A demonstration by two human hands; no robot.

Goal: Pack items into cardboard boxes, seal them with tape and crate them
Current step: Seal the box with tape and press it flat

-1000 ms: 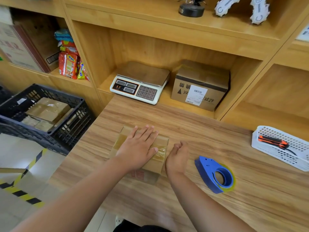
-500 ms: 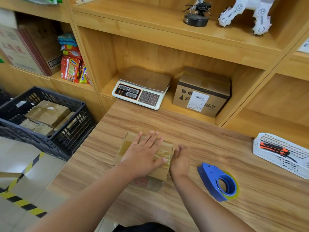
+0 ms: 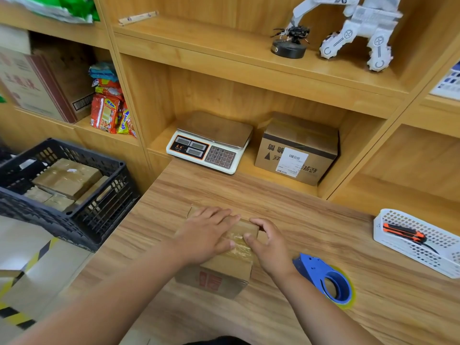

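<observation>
**Small box held under both hands near the counter's left front**

A small cardboard box (image 3: 224, 277) is set on the wooden counter (image 3: 323, 230), toward its left end and close to the front edge. Its long axis is run from the front edge toward the back, with the far end swung slightly to the left. The short face with red print is turned toward the person. Glossy clear tape is seen on the top, between the hands.

The left hand (image 3: 206, 235) is laid flat on the top, fingers straight and together, pointed away and to the right, so that most of the lid is covered. The right hand (image 3: 270, 247) is placed at the box's right side. Its thumb (image 3: 249, 239) is pressed on the taped top and its fingers are curled round the far right corner, so the box is gripped there.

A blue tape dispenser (image 3: 326, 280) is stood just beside the right wrist, near the front edge. At the right end a white basket (image 3: 423, 260) is placed, with an orange and black knife (image 3: 400, 232) in it. Off the left edge a black crate (image 3: 104, 210) is filled with taped boxes (image 3: 67, 178). Behind the back edge a scale (image 3: 211, 143) and a labelled carton (image 3: 296, 150) are shelved.
</observation>
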